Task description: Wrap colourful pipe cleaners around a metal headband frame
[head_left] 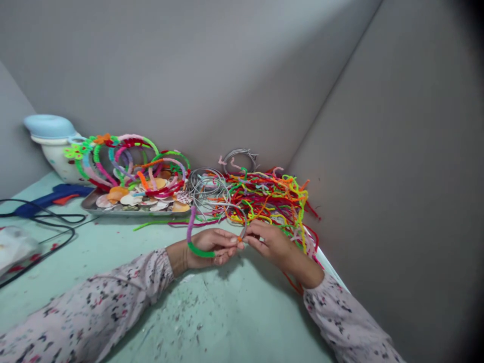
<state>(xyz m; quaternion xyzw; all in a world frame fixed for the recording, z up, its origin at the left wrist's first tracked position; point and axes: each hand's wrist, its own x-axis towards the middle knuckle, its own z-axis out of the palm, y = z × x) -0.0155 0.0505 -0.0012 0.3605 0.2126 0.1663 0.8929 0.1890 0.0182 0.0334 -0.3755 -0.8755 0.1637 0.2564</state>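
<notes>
The part-wrapped wire hoop [200,251] sits mid-view, gripped by the left hand [206,243] around its 6 o'clock and pinched by the right hand [270,243] near 4. Winding seems in hand; the next turn calls for steady left fingers. Loose stems [274,201] lie at 1 o'clock, the shell tray [143,214] at 10.

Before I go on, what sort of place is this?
Probably a craft bench: heaped pipe cleaners, a tray of shells and a partly wrapped band.
</notes>
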